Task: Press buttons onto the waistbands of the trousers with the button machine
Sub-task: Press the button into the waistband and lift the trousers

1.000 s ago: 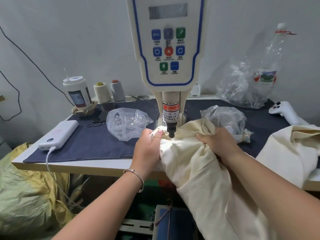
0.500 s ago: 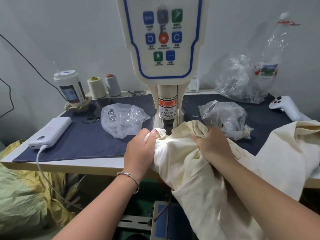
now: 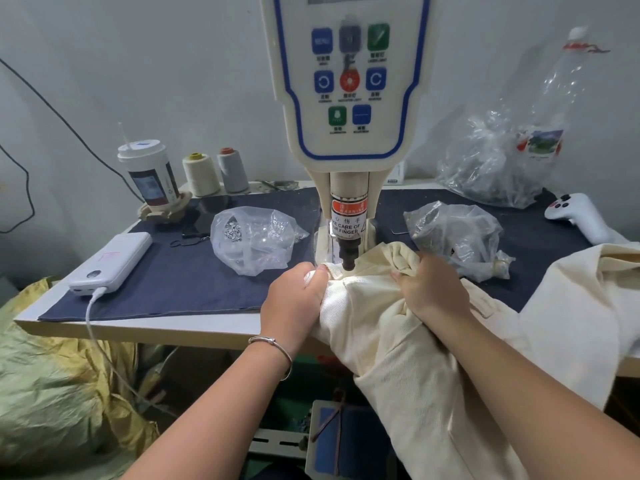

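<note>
Trousers [image 3: 408, 358]: cream cloth, bunched at the table's front edge; waistband laid under the machine's black punch, the rest hanging down off the edge toward 6 o'clock.
Button machine [image 3: 348, 98]: cream body with blue-edged panel of coloured keys, standing at 12 o'clock of the waistband; punch tip [image 3: 347, 259] seen just above or on the cloth, contact cannot be told. A red warning label is seen on the column.
Left hand [image 3: 294, 299]: at 9 o'clock of the punch; fingers curled, waistband edge pinched under the thumb. A metal bangle [image 3: 273, 344] is worn at the wrist.
Right hand [image 3: 431, 289]: at 3 o'clock of the punch; fingers curled down into a fold of cloth, which is gripped.
Table [image 3: 138, 329]: pale top covered by a dark blue mat [image 3: 156, 285].
Plastic bags: one with small metal parts [image 3: 256, 237] at 10 o'clock of the punch; another [image 3: 457, 237] at 2 o'clock.
Power bank [image 3: 112, 261]: white, cable plugged in, at 9 o'clock near the table edge.
Cup [image 3: 150, 174] and two thread cones [image 3: 214, 173]: far left, by the wall.
More cream cloth [image 3: 588, 306]: heaped at 3 o'clock.
</note>
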Action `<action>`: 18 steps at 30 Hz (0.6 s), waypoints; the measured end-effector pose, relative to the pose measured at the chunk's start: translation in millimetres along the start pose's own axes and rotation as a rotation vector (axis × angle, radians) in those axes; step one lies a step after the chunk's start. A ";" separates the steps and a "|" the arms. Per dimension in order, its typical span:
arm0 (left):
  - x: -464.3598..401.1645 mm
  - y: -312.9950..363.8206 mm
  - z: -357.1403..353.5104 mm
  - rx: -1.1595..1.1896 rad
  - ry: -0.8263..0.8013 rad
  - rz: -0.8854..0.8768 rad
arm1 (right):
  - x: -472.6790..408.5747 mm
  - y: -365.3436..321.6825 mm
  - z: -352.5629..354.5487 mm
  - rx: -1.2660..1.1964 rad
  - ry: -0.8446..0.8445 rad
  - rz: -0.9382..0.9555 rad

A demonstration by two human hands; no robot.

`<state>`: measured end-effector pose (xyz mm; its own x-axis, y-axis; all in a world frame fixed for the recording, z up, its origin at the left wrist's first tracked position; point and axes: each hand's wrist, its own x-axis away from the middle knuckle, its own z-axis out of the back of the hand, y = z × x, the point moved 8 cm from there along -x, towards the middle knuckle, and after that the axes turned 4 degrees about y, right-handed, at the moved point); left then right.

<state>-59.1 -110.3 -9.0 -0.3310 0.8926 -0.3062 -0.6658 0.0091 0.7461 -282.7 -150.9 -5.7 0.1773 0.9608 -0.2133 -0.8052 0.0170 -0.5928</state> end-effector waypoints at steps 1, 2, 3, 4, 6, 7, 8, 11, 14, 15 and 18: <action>-0.3 -0.6 -0.8 0.000 -0.009 0.000 | 0.3 1.3 -0.4 -0.017 0.001 -0.010; -0.5 -0.9 -1.5 0.003 -0.016 -0.001 | 0.8 2.7 -0.3 -0.032 0.005 -0.022; -0.6 -1.1 -2.1 0.008 -0.018 -0.002 | 1.3 4.0 0.2 -0.041 0.012 -0.032; -0.3 -1.3 -2.2 0.014 -0.016 -0.003 | 2.1 4.7 0.8 -0.044 0.018 -0.039; 0.2 -1.7 -2.0 0.020 -0.009 -0.001 | 3.3 4.8 1.2 -0.042 0.026 -0.041; 0.6 -2.3 -2.3 0.021 -0.009 0.005 | 3.7 5.2 0.9 -0.040 0.028 -0.043; 0.8 -2.8 -2.7 0.024 -0.010 0.009 | 3.8 5.3 0.9 -0.037 0.032 -0.045; 2.6 -2.8 -3.6 0.038 -0.017 0.013 | 3.4 5.9 0.4 -0.028 0.037 -0.046; 3.1 -2.3 -3.4 0.037 -0.021 0.013 | 2.8 6.0 -0.1 -0.024 0.036 -0.045; 3.2 -2.4 -3.6 0.036 -0.024 0.015 | 2.8 6.1 -0.1 -0.024 0.034 -0.046; 3.9 -1.6 -3.5 0.029 -0.036 0.008 | 3.2 6.1 0.3 -0.031 0.034 -0.051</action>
<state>-61.7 -108.4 -13.4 -0.3117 0.9082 -0.2794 -0.6436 0.0145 0.7652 -287.2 -147.6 -9.7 0.2371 0.9490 -0.2078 -0.7770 0.0568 -0.6269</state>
